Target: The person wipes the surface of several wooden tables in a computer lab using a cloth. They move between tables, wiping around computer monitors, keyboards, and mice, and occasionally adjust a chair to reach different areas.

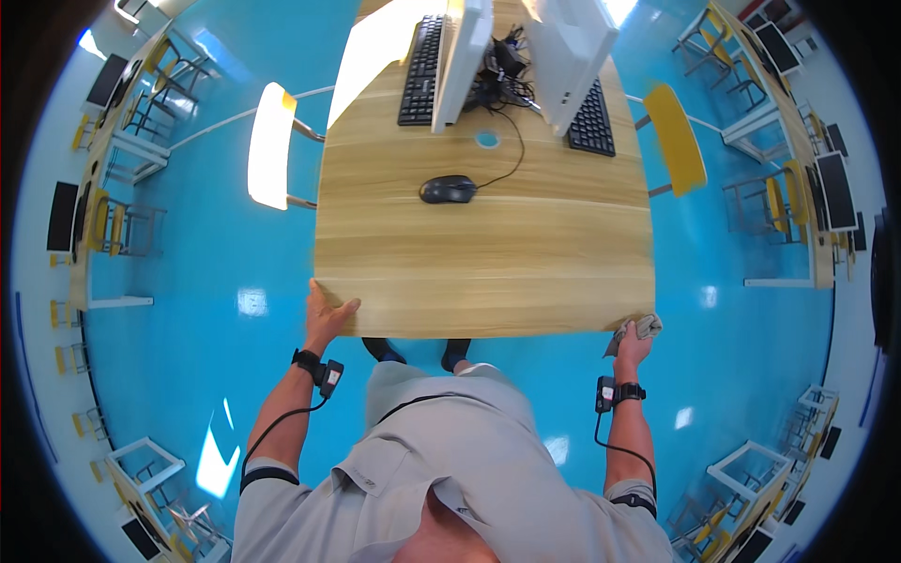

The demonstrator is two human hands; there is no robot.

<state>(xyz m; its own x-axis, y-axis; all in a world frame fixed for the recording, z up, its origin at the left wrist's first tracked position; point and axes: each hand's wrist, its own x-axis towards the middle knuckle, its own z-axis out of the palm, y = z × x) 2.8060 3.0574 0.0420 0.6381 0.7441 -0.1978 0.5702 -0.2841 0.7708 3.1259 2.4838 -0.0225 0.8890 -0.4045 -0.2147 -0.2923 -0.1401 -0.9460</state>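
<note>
My left hand (328,315) rests on the near left corner of a wood-grain table (486,246), its thumb spread over the top and its fingers along the side edge. At the near right corner, my right hand (634,343) grips a bunched grey-beige cloth (644,326) against the table's edge. Part of the cloth hangs below the corner. Farther up the tabletop, between the two hands, lies a black computer mouse (448,189) with its cable running back to a cable hole (487,140).
Two white monitors (461,67) (569,63) stand at the far part of the table, with tangled black cables (501,77) between them. Black keyboards (421,74) (593,119) lie outside them. Yellow-backed chairs (271,146) (674,141) flank the table. More desks line both sides of the room.
</note>
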